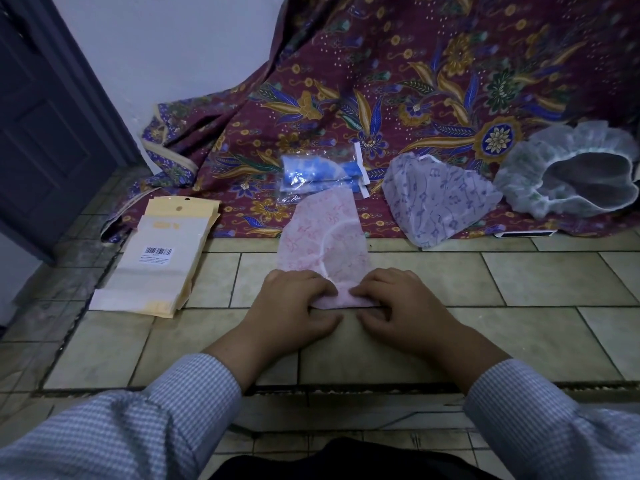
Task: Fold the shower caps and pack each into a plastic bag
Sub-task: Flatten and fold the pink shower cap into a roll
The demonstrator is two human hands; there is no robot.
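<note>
Maroon batik cloth (398,98) drapes onto the tiled floor (519,282), carrying a clear bag with a blue cap (318,174). Between them a pink shower cap (323,237) lies flat; left hand (294,303) and right hand (398,303) pinch its rolled near edge.

Your left hand (294,299) and right hand (391,299) cover the near end of the pink shower cap (323,233) — you can't see how the fold lies beneath your fingers. The white frilled cap (575,174) runs off the right edge. The barcode label (156,255) on the stack of plastic bags (162,261) is too small to read — the print blurs.
</note>
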